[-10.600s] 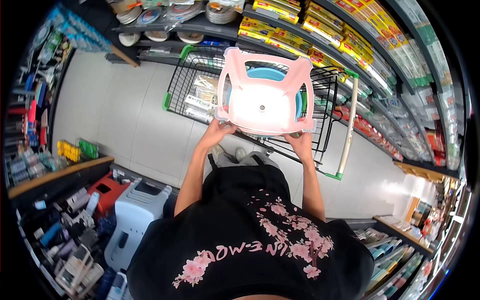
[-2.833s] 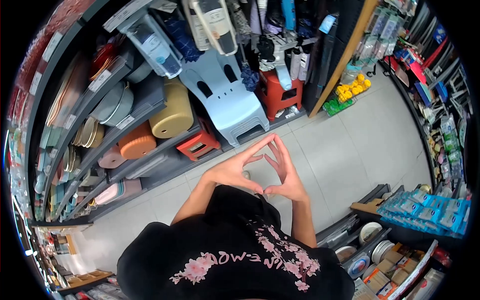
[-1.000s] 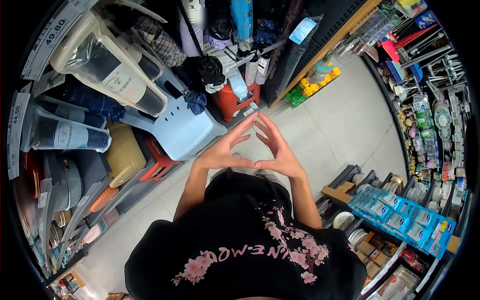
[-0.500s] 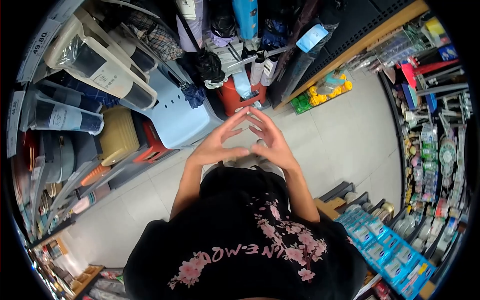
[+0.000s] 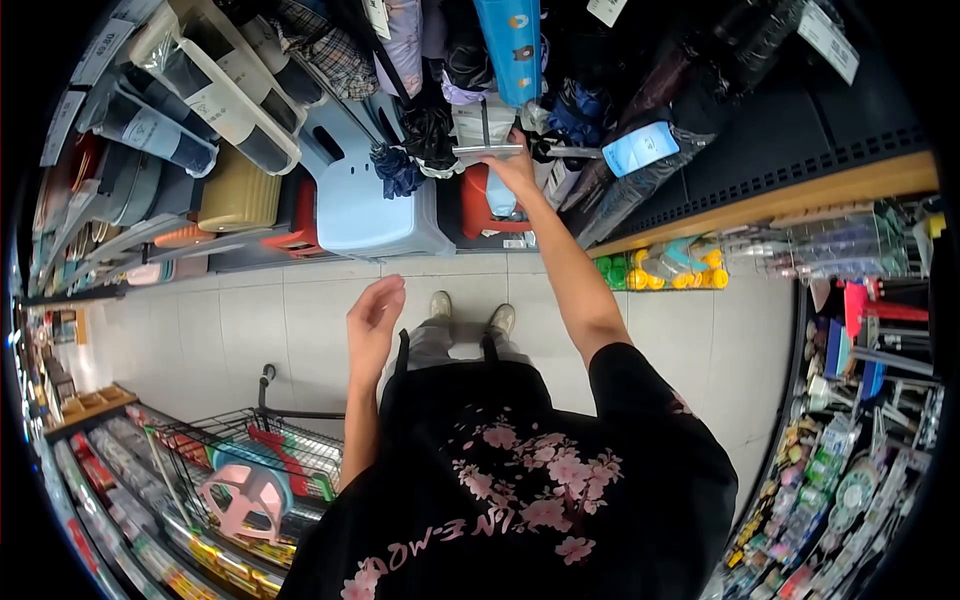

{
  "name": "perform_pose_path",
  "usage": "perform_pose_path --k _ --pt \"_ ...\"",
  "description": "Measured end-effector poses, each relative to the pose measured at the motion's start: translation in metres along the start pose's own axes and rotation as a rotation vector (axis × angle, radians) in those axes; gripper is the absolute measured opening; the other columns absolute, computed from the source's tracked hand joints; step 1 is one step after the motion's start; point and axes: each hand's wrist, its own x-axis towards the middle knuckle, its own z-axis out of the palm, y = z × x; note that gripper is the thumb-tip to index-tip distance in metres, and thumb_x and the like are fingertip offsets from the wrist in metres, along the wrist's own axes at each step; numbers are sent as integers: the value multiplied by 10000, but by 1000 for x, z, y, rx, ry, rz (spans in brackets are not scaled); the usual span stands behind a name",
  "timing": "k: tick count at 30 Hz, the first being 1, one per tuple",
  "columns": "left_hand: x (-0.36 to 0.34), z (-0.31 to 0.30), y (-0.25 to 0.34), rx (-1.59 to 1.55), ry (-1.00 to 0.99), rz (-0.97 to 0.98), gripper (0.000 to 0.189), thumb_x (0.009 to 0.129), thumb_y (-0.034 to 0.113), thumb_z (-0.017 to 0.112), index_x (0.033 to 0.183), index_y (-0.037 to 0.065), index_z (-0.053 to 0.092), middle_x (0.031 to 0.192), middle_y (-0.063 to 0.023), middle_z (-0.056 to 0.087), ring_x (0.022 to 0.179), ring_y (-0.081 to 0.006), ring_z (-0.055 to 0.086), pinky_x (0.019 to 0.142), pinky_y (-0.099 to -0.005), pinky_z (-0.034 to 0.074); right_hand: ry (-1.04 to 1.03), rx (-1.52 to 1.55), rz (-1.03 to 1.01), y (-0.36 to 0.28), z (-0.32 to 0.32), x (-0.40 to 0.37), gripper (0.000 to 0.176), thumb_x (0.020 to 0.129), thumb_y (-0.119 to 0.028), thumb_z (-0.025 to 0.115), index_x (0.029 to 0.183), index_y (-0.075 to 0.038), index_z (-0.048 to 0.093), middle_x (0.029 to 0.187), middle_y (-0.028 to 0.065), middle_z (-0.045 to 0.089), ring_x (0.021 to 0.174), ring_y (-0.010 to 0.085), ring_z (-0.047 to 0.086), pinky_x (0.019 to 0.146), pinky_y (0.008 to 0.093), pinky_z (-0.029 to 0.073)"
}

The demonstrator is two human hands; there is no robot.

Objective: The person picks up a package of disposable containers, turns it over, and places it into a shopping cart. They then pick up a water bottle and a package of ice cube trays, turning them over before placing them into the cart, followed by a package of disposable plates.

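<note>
My right hand (image 5: 515, 168) reaches up to the hanging umbrella display. Its thumb and fingers close on the right end of a clear plastic label holder (image 5: 487, 151). Folded umbrellas hang around it: a black one (image 5: 428, 140) to its left, a dark blue one (image 5: 397, 172) beyond that, and a bright blue patterned one (image 5: 508, 50) above. Below the hand a red stool (image 5: 478, 205) is partly hidden. My left hand (image 5: 377, 305) is raised over the floor, fingers loosely bent and nothing in it, in front of the light blue plastic chair (image 5: 375, 215).
A shopping cart (image 5: 300, 455) holding a pink stool (image 5: 247, 500) stands at lower left. Shelves with boxed goods (image 5: 225, 110) line the left. A wooden shelf edge (image 5: 780, 210) and a basket of yellow and green items (image 5: 675, 270) lie to the right. Tiled floor (image 5: 260, 310) runs between.
My hands, fingertips together before, have parted. The right has reached up to the label holder; the left has moved left and down. The view has turned, bringing the cart into sight.
</note>
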Motion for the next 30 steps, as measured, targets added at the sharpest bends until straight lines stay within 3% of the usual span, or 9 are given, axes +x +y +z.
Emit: perform_pose_path --k 4,5,9,11,12,20,23,27,30 --pt "-16 9 -10 -7 119 -47 256 975 103 662 1198 -23 666 1166 -92 701 1080 -140 637 973 -274 476 -7 -101 91 -7 5 5 524 715 -242 820 1133 -55 566 1083 228 684 1027 434 657 883 470 527" --pt "-17 10 -13 6 130 -62 251 974 101 664 1193 -21 669 1160 -90 703 1069 -134 638 967 -270 477 18 -191 53 -9 5 4 445 720 -211 821 1064 -36 598 930 139 713 868 294 693 788 391 531" --pt "-11 18 -16 -19 141 -55 246 972 98 666 1186 -23 672 1129 -81 713 1033 -118 637 942 -263 485 -30 -152 91 -18 -1 -10 407 780 -168 791 1109 -33 593 1038 148 722 937 258 701 831 367 528" --pt "1 28 -14 -55 133 -49 240 975 98 662 1181 -25 673 1119 -78 715 1029 -116 637 936 -263 487 -145 307 170 -11 -5 -18 388 839 -114 766 1161 -11 575 1092 126 719 977 193 689 850 333 526" --pt "9 34 -10 -75 98 -26 240 974 96 662 1181 -24 673 1118 -79 715 1029 -118 639 932 -264 489 -198 261 201 -31 -17 -24 365 900 -74 730 1209 7 555 1120 108 713 991 143 668 847 297 525" --pt "64 68 7 -28 3 98 349 935 182 725 1229 5 658 1168 -115 694 1103 -169 635 953 -315 496 -467 501 371 -80 -71 -61 408 969 -190 690 1325 -79 525 1130 89 715 936 136 690 708 264 548" --pt "92 84 -3 96 44 211 435 909 217 754 1274 14 631 1231 -137 662 1152 -218 619 963 -360 504 -478 550 421 -95 -86 -79 443 946 -144 715 1329 -28 524 1137 119 715 1009 158 675 837 292 536" --pt "95 101 -4 -72 -55 143 613 864 160 796 1395 34 516 1357 -196 587 1209 -265 596 957 -365 510 -562 593 500 -121 -107 -108 442 948 -149 716 1329 -36 523 1130 107 721 985 134 675 825 285 527" --pt "80 99 2 -6 -96 69 616 853 136 804 1374 -4 506 1160 -154 685 962 -198 674 816 -311 543 -550 550 491 -136 -122 -134 505 947 -148 717 1389 -40 499 1138 95 720 989 126 671 851 277 516"
